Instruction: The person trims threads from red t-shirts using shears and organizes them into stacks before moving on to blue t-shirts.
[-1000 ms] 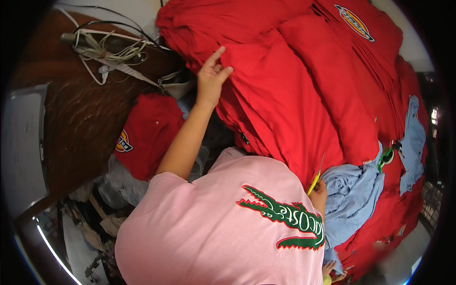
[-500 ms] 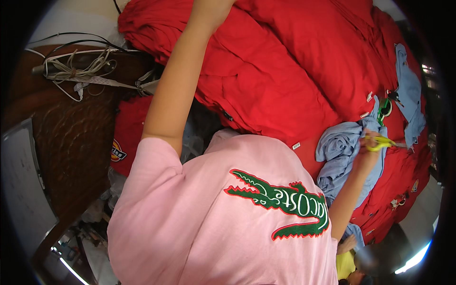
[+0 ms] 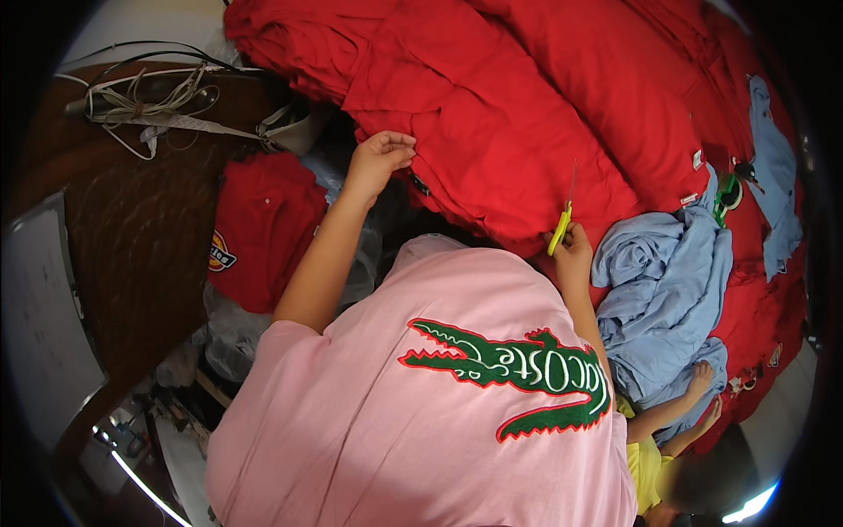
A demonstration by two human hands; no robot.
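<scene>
A big heap of red cloth garments (image 3: 492, 123) fills the top and middle of the view. My left hand (image 3: 379, 164) is at the heap's near edge on the left, fingers loosely bent with a small gap to the thumb and nothing visible between them. In my right hand (image 3: 575, 252) I hold yellow-handled scissors (image 3: 561, 228), their thin blades pointing away over the red cloth. Just right of that hand lies a bunched light blue cloth (image 3: 641, 255).
On the left, a brown wooden surface (image 3: 132, 237) carries coiled cables (image 3: 167, 101). A red garment with a patch (image 3: 268, 228) rests above clear plastic bags (image 3: 233, 347). Green-handled scissors (image 3: 729, 195) lie at right. At lower right, another person's hands (image 3: 700, 382) touch the blue cloth.
My left hand has come down from the top edge to the heap's near edge. My right hand, still holding the scissors, has moved left from the blue cloth to the red heap.
</scene>
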